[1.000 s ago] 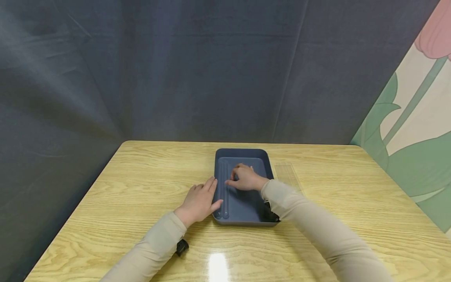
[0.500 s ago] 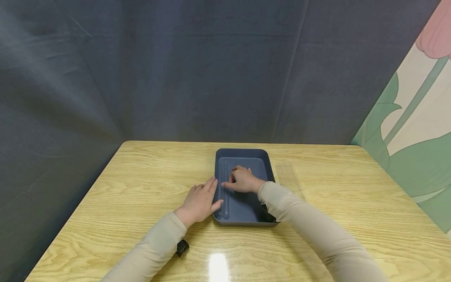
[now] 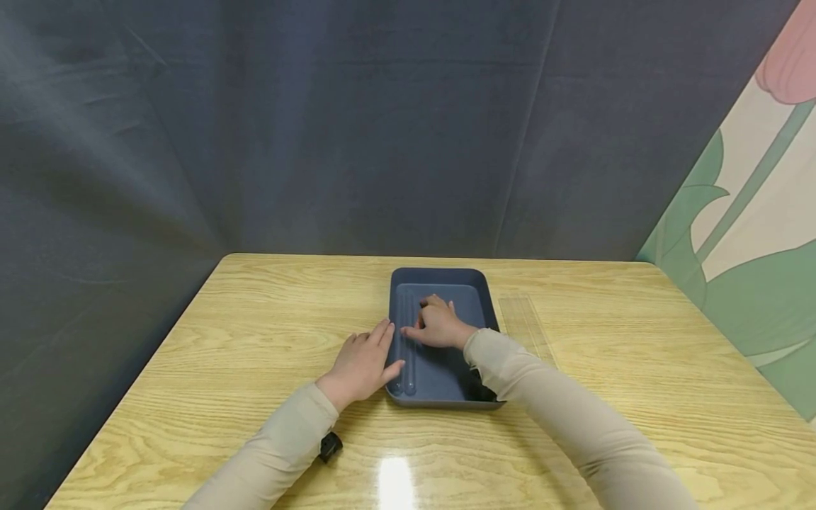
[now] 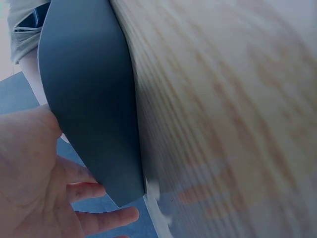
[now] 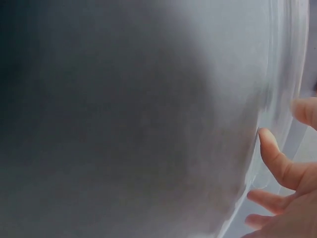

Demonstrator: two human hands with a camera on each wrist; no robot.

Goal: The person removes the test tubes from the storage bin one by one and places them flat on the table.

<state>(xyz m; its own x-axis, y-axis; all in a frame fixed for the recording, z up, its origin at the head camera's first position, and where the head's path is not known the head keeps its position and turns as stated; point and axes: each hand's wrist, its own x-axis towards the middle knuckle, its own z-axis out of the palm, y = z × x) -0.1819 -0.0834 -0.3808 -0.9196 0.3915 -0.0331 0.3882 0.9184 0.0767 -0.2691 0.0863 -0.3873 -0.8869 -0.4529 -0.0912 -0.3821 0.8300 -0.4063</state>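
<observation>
A dark blue-grey tray lies lengthwise on the table. Along its left side, two long clear tubes with rounded ends lie side by side. My left hand rests at the tray's left rim, fingers extended and thumb reaching over the edge. In the left wrist view, its fingers overlap the tray's outer wall. My right hand is inside the tray, its thumb stretched over the tubes and its other fingers bent. The right wrist view has its thumb and index fingertips apart, right at a clear tube.
On the wooden table, a flat clear plastic piece with fine lines lies right of the tray, partly behind the right sleeve. A dark curtain hangs beyond the far edge; a flower-patterned panel stands at right.
My right hand has shifted slightly left, bringing its thumb further over the tubes, then stayed almost in place. The left hand and the tray have not visibly moved.
</observation>
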